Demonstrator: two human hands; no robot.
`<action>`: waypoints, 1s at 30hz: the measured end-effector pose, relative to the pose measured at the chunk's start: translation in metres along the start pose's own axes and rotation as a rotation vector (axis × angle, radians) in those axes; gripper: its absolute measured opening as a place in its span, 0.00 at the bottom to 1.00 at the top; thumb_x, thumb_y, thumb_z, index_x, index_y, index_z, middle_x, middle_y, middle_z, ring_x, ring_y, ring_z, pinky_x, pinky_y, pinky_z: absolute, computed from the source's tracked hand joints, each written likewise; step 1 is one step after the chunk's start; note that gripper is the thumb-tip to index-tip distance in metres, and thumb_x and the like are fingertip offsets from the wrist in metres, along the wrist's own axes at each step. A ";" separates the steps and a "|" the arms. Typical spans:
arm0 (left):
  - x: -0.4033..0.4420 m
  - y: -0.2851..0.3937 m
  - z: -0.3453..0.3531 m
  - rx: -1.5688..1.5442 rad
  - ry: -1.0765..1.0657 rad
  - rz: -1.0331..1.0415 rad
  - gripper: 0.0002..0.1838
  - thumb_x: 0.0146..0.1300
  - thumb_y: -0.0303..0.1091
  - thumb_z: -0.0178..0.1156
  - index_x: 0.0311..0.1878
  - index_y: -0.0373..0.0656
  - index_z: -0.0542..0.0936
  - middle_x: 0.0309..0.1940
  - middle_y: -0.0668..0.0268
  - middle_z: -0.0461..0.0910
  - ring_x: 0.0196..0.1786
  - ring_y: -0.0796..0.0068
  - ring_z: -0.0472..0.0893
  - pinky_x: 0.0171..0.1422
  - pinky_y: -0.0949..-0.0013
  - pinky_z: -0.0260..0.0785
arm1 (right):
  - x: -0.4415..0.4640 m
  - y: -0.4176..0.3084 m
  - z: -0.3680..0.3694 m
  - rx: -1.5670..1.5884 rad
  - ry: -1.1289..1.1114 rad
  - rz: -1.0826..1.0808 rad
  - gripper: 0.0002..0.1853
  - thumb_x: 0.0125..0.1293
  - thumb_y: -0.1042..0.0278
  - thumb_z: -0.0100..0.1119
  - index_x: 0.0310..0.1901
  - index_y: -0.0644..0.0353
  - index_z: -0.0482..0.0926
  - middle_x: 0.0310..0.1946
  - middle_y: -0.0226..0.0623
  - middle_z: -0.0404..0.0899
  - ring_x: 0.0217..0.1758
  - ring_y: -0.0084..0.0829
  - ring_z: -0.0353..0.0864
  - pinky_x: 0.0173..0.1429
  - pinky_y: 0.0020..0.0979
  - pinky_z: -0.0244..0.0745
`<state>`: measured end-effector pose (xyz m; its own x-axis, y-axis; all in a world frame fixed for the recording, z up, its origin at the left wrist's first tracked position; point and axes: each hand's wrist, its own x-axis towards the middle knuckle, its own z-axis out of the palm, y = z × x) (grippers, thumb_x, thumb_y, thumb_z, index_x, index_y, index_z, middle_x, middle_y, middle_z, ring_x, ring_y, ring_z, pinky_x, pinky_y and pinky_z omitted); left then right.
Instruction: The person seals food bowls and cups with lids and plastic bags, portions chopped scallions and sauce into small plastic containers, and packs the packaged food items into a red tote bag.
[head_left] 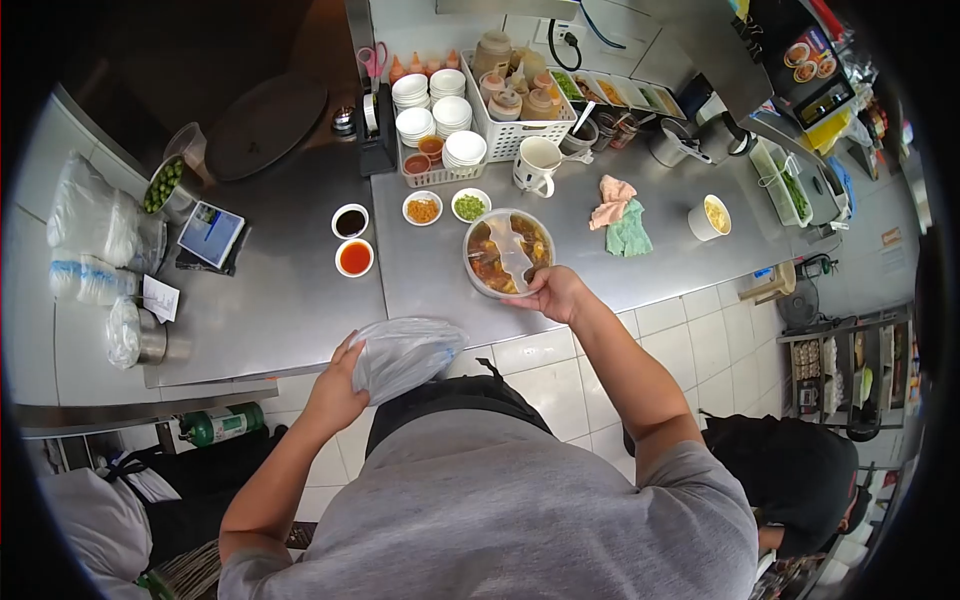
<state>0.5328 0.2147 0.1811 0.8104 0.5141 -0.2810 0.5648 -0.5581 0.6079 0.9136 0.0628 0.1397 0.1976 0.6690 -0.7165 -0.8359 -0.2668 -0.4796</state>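
The bowl [490,264] is filled and clamped in the right grip [552,294], outside the plastic bag [408,358] clamped in the left grip [340,388]; sauce cups [354,258] are set uncovered beyond the left grip.

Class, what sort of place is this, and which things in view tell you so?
Probably a restaurant or takeaway kitchen: the right hand grips a round container of food, the left hand holds a plastic bag, and small white cups stand stacked on the steel counter.
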 end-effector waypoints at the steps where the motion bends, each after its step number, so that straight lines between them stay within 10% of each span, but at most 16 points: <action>1: 0.007 -0.003 0.004 -0.007 -0.001 -0.002 0.42 0.45 0.23 0.61 0.69 0.37 0.61 0.73 0.51 0.55 0.66 0.46 0.68 0.67 0.59 0.67 | 0.000 -0.002 -0.001 -0.005 0.005 0.004 0.29 0.53 0.82 0.41 0.60 0.79 0.57 0.55 0.66 0.70 0.54 0.65 0.77 0.57 0.50 0.81; 24: 0.143 0.042 0.100 -0.295 0.260 0.286 0.36 0.49 0.25 0.69 0.64 0.42 0.67 0.59 0.50 0.70 0.53 0.55 0.79 0.58 0.61 0.74 | -0.052 0.063 0.010 -0.104 -0.027 -0.007 0.31 0.53 0.82 0.47 0.62 0.78 0.59 0.54 0.59 0.73 0.54 0.51 0.80 0.56 0.43 0.81; 28: 0.133 0.035 0.117 -0.926 0.475 -0.087 0.19 0.59 0.27 0.64 0.52 0.39 0.72 0.48 0.59 0.75 0.31 0.76 0.78 0.39 0.70 0.79 | -0.029 0.050 -0.026 -0.463 0.406 -0.246 0.26 0.59 0.74 0.52 0.61 0.70 0.68 0.38 0.45 0.80 0.32 0.34 0.82 0.34 0.35 0.83; 30: 0.129 0.026 0.122 -1.333 -0.041 -0.518 0.08 0.64 0.27 0.59 0.44 0.39 0.73 0.38 0.60 0.77 0.34 0.70 0.81 0.43 0.66 0.81 | 0.002 0.053 -0.032 -0.549 0.371 -0.253 0.18 0.60 0.72 0.53 0.52 0.69 0.72 0.32 0.41 0.79 0.26 0.30 0.79 0.29 0.33 0.79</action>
<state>0.6705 0.1873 0.0703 0.5783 0.4357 -0.6897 0.2464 0.7127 0.6568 0.8860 0.0284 0.0966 0.5946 0.5022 -0.6279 -0.3815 -0.5112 -0.7701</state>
